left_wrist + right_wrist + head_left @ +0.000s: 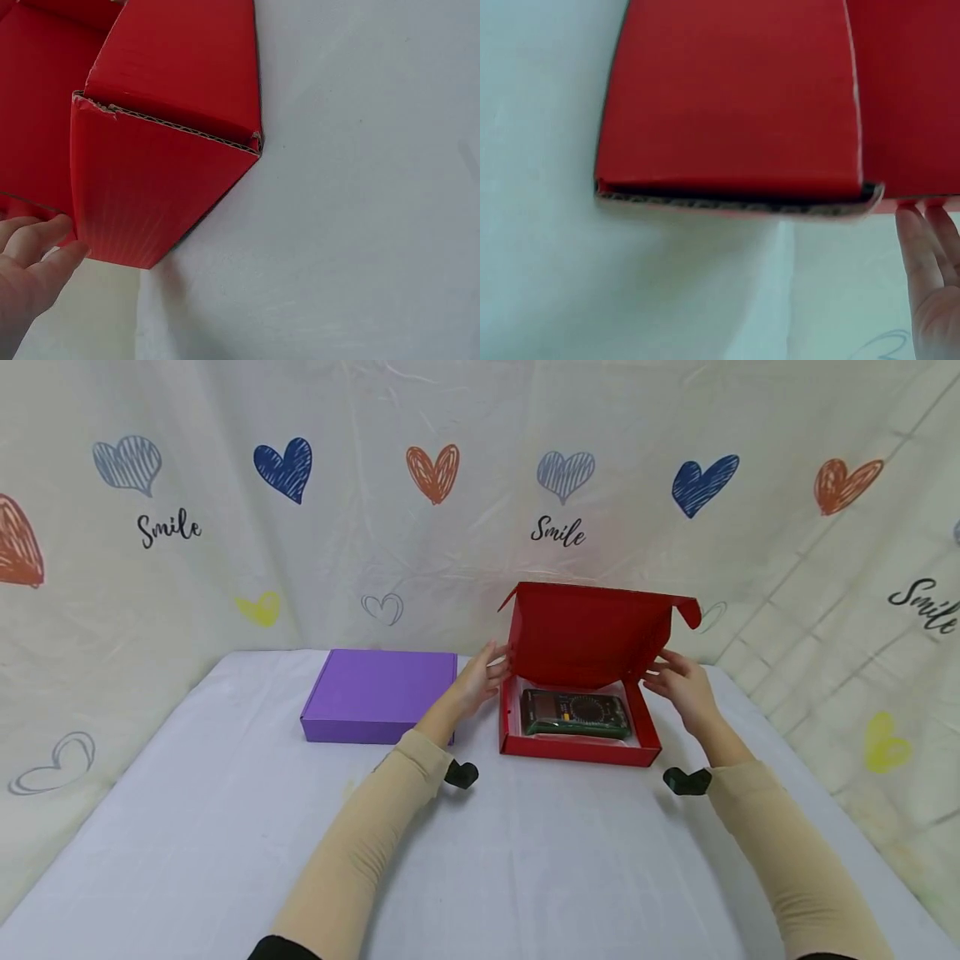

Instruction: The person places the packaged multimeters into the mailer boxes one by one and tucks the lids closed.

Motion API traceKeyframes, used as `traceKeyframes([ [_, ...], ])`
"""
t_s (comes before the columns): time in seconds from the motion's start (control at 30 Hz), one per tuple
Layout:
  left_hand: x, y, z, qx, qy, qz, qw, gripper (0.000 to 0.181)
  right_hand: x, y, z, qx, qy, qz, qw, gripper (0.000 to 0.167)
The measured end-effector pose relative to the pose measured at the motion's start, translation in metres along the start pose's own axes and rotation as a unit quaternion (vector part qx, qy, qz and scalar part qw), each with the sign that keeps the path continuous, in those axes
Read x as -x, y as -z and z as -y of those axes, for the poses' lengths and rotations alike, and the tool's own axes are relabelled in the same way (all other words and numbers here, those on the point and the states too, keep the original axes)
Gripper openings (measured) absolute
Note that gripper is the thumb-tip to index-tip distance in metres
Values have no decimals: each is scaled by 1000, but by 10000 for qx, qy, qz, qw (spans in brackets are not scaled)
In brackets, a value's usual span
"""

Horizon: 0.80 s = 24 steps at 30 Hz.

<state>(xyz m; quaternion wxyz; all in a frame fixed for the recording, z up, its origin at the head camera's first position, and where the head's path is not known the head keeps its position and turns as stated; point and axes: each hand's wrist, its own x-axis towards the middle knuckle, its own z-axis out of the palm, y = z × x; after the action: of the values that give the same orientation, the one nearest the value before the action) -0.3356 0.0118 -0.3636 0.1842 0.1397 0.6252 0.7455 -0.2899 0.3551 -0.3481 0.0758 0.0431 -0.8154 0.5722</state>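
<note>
beige sleeves (356, 852) cropped below, left hand (476, 683) and right hand (686, 691) touching red box (570, 749), loose fingers (919, 259) apart, dark device (576, 714) indistinct

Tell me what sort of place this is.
Likely an improvised tabletop setup, perhaps for filming: a white-covered table before a backdrop sheet printed with hearts and "Smile"; on the table, a purple box and open red box.

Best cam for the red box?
Head: it shows nearly the whole red box, lid raised, dark device inside. Left wrist gets only a cropped close-up of a corner with rough cardboard edges; right wrist, another cropped corner, somewhat blurred. Neither shows the device.
</note>
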Motion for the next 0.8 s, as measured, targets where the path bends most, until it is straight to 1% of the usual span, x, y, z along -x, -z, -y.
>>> traceKeyframes([
  [0.17,1,1,2,42,11,4,10000,65,3,4,-3,-79,-44,57,9999,56],
  [0.2,2,2,2,17,12,4,10000,65,4,5,-4,-189,-37,54,9998,56],
  [0.4,5,4,3,-91,76,65,9999,67,7,12,-12,-670,149,123,9976,49],
  [0.5,7,5,4,-28,123,96,9999,69,8,15,-15,-688,220,187,9972,47],
  [0.6,8,8,4,42,156,161,9997,71,7,18,-18,-759,108,312,9966,48],
  [0.67,8,10,5,106,189,228,9995,73,7,20,-19,-659,14,436,9969,49],
  [0.8,9,15,5,142,285,365,9988,76,10,24,-22,-915,-264,779,9924,52],
])
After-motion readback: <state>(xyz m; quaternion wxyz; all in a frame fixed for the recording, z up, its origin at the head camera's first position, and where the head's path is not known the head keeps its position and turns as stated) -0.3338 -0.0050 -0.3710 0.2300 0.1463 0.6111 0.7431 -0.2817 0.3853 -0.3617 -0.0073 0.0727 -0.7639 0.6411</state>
